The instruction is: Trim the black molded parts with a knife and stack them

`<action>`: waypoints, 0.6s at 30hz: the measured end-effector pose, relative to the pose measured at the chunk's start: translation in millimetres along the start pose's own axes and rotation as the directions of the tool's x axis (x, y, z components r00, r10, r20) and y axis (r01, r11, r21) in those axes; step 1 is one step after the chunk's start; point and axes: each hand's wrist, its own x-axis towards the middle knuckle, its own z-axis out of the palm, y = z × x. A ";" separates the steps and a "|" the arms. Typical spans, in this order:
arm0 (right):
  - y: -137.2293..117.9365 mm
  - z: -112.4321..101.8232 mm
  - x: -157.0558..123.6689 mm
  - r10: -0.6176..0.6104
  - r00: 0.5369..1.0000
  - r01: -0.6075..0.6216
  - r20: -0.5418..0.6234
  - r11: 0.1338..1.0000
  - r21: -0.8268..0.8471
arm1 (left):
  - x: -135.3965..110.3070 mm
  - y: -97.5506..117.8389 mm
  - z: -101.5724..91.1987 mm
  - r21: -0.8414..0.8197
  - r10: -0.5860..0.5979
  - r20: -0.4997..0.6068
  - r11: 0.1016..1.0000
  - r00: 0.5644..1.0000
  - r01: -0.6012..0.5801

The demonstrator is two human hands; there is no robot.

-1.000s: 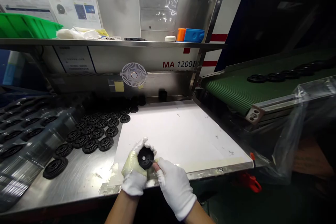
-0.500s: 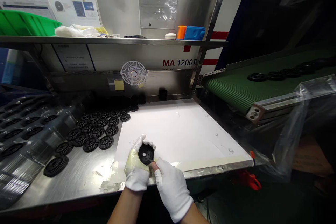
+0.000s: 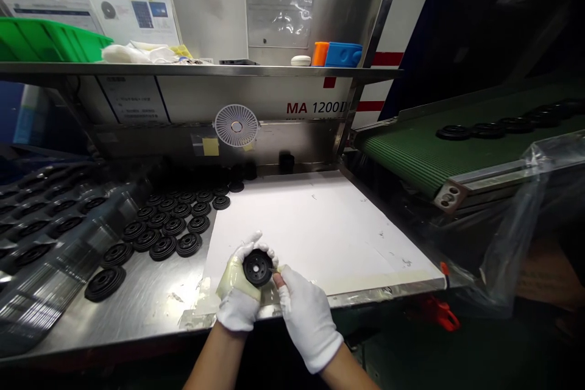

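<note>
My left hand (image 3: 240, 289), in a white glove with a yellowish coated palm, grips a round black plastic wheel (image 3: 257, 267) by its rim. The wheel's face, with a hole in the middle, is tilted up toward me. My right hand (image 3: 305, 311), in a white glove with a bare thumb tip, is closed in a pinch at the wheel's right edge. A thin small thing seems to stick out of that pinch, too small to name. Both hands are over the front edge of the white sheet (image 3: 320, 237).
Several similar black wheels (image 3: 163, 248) lie on the metal table at left, beside clear plastic trays (image 3: 77, 262) of more wheels. A green conveyor (image 3: 411, 155) carrying wheels stands at right. A white fan (image 3: 236, 125) is behind, under a shelf (image 3: 219, 70) with a green bin (image 3: 50, 42).
The wheel has turned in my left hand to face me more. My right hand has shifted slightly right and up along its edge. The whole view has moved a little.
</note>
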 end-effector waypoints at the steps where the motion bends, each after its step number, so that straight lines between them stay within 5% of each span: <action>1: 0.3 0.7 -0.5 0.003 1.000 -0.003 0.000 1.000 -0.015 | 1.4 -1.0 0.1 -0.004 0.019 -0.005 1.000 1.000 -0.019; 11: -16.9 12.9 -9.8 -0.009 0.997 0.011 -0.073 1.000 0.028 | 12.6 -4.9 -9.1 -0.037 0.118 -0.027 0.992 0.993 -0.119; 18: -3.5 3.5 -1.4 0.015 0.998 -0.014 -0.056 1.000 0.028 | 5.1 -0.1 -6.8 -0.023 -0.034 0.041 0.999 0.999 0.035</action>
